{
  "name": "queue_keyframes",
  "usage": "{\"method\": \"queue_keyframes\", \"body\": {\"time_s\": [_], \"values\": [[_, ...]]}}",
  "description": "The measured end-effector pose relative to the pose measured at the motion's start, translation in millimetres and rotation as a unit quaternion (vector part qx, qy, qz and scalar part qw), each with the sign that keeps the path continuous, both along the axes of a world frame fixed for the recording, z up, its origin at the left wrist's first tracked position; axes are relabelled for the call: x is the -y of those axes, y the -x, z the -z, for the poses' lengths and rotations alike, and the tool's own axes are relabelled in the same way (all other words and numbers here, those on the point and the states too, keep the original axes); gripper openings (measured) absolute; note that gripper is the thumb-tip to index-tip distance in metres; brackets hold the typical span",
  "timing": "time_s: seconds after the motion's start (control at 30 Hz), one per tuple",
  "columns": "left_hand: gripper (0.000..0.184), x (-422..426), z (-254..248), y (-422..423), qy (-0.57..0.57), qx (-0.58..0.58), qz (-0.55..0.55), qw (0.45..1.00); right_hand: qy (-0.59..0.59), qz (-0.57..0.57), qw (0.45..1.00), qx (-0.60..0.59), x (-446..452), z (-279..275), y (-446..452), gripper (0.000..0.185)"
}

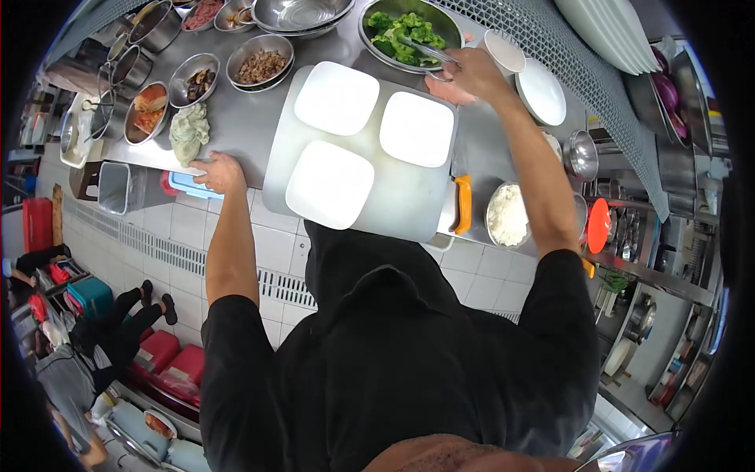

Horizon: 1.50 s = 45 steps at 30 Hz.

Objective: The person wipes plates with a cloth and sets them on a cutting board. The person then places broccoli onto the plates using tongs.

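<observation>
Black fabric [425, 354] fills the lower centre. At upper centre, the right grip [473, 72] wraps metal tongs [429, 52] reaching into a steel bowl [440, 16] of broccoli [391, 33]. At left, the left grip [221, 172] curls at the counter's [236, 126] edge, its hold unclear, near crumpled cloth [189, 132]. Three smooth rounded-square plates [336, 98] sit mid-frame; rice [509, 212] fills a bowl [493, 234] at right.

On my right I see round purple onions [665, 88] and a flat red oval piece [598, 226]; on my left, a teal box [91, 299].
</observation>
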State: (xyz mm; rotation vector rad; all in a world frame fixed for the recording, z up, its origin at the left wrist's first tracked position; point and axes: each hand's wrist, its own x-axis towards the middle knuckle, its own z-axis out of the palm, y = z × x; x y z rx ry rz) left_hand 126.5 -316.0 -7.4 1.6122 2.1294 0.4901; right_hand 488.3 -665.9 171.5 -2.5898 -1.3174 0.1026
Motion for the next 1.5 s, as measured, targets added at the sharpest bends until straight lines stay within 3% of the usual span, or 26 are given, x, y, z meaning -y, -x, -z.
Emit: {"method": "queue_keyframes", "body": {"time_s": [0.03,0.1,0.2,0.3,0.33,0.4,0.5,0.6,0.7,0.83,0.93,1.03,1.13,1.2,1.3,1.4,1.5], "values": [[0.069,0.2,-1.4,-1.2,0.003,-0.003,-0.002,1.000,-0.024,0.069,0.989,-0.128,4.3,4.6,-2.4,0.042],[0.069,0.5,1.2,0.4,0.000,-0.004,0.005,1.000,-0.065,0.200,0.904,-0.373,15.4,15.1,-3.2,0.042],[0.068,2.3,-0.7,0.5,-0.004,0.000,0.012,1.000,-0.056,0.259,0.883,-0.388,25.4,13.1,-9.8,0.039],[0.068,1.0,-1.3,1.9,-0.006,-0.003,0.012,1.000,0.070,0.174,0.971,-0.148,30.7,-23.1,-30.9,0.034],[0.068,0.9,-0.8,1.3,-0.006,-0.005,0.013,1.000,0.062,0.124,0.989,-0.050,34.7,-23.8,-42.7,0.035],[0.068,1.9,-3.0,0.6,-0.001,-0.002,0.017,1.000,0.024,0.054,0.989,-0.135,20.4,-55.2,-31.2,0.036],[0.068,3.1,-7.6,0.3,0.007,-0.013,0.012,1.000,0.078,-0.075,0.993,-0.039,-8.7,-44.3,-45.7,0.034],[0.068,2.5,-7.7,-1.5,0.009,-0.024,0.013,1.000,0.224,-0.040,0.973,0.044,-46.6,-73.8,-0.8,0.030],[0.068,2.5,-6.8,0.0,0.001,-0.032,0.011,0.999,0.234,-0.010,0.972,0.019,-50.3,-62.1,-3.4,0.032],[0.069,-4.3,10.4,-1.0,-0.017,-0.049,0.002,0.999,0.056,0.033,0.997,-0.043,-13.5,-63.5,1.5,0.033],[0.070,-8.1,15.3,0.5,-0.032,-0.068,-0.004,0.997,-0.106,0.094,0.977,-0.160,-1.9,-35.0,34.1,0.037],[0.069,-6.2,11.7,-1.7,-0.030,-0.071,-0.001,0.997,-0.120,0.073,0.990,-0.022,-45.3,11.9,126.6,0.037],[0.070,-2.3,3.8,-2.0,-0.024,-0.066,0.006,0.997,-0.045,0.093,0.992,-0.078,-79.0,56.5,161.4,0.032],[0.070,-1.8,4.0,-3.0,-0.027,-0.065,0.010,0.998,-0.030,0.119,0.987,-0.106,-84.8,56.6,170.8,0.023],[0.070,-3.1,6.2,0.3,-0.021,-0.057,0.013,0.998,-0.088,0.092,0.989,-0.082,-60.8,32.7,168.4,0.025],[0.070,-2.1,5.1,-0.5,-0.016,-0.053,0.013,0.998,0.019,0.067,0.996,-0.048,-42.3,17.1,157.4,0.024],[0.070,-2.6,1.2,-1.7,-0.011,-0.050,0.011,0.999,0.041,0.063,0.996,-0.045,-43.6,26.7,160.5,0.025]]}}
